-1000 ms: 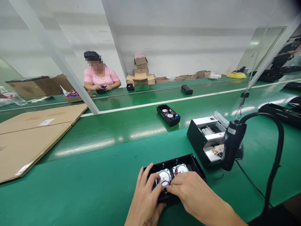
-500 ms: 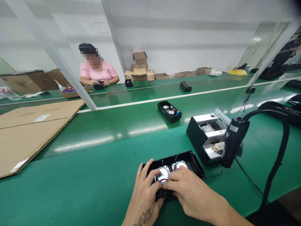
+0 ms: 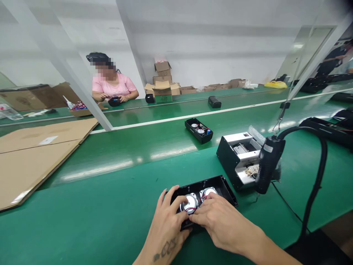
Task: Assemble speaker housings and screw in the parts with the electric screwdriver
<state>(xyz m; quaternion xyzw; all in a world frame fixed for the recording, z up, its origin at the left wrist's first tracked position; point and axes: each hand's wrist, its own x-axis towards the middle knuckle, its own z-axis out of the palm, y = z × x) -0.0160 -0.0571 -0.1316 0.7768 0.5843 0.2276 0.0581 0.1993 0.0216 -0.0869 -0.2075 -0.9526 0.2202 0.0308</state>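
Holding steady like before, my left grip [image 3: 168, 221] curls around the near end of the black case [image 3: 220, 184] on the counter [image 3: 110, 206]. My right grip [image 3: 220, 224] still presses fingertips on a round speaker [image 3: 189, 203]; whether it pinches anything, I cannot tell.

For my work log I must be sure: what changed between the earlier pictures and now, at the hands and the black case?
Little visibly changed. The left hand and right hand stay on the black case, fingers at the left speaker. The hanging tool and second case stayed in place.
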